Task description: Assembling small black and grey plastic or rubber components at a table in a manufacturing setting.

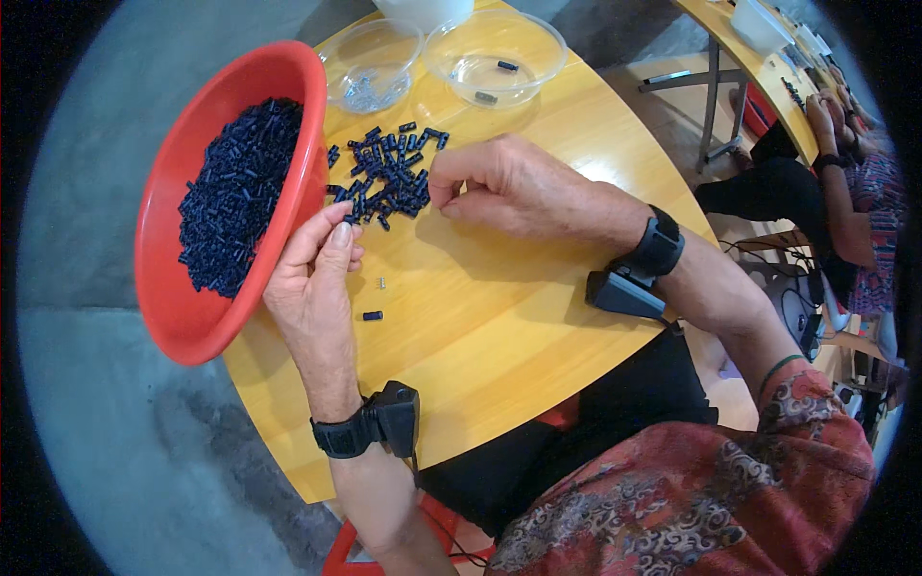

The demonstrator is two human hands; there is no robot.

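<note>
My left hand is at the near left of a pile of small dark blue cylinders. Its thumb and index finger are pinched together on one small dark cylinder. My right hand is at the pile's right edge, palm down, with fingers curled in a pinch. What its fingertips hold, if anything, is hidden. A single dark blue cylinder lies on the yellow table nearer to me. Just beyond it rests a tiny metallic piece, too small to name.
A red basin full of dark blue pieces stands tilted at left. Clear plastic bowls stand at the far edge: one with small shiny bits, another with a few cylinders. Another person works at a second table on the right.
</note>
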